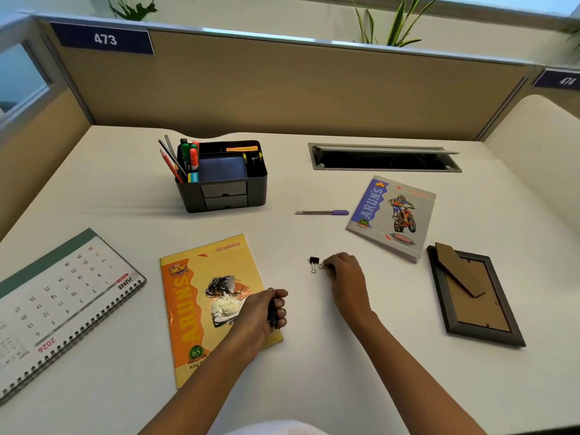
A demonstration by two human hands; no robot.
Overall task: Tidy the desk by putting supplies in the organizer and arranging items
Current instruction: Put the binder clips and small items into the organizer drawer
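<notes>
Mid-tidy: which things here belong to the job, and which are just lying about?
Job: binder clip, held clip in left hand, purple pen, organizer, yellow notebook, grey notebook, calendar, picture frame.
Just there: cable hatch, 473 sign, plants.

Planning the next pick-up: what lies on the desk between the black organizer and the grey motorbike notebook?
The head view shows one purple-capped pen lying there, apart from both the organizer and the notebook; otherwise bare desk.
</notes>
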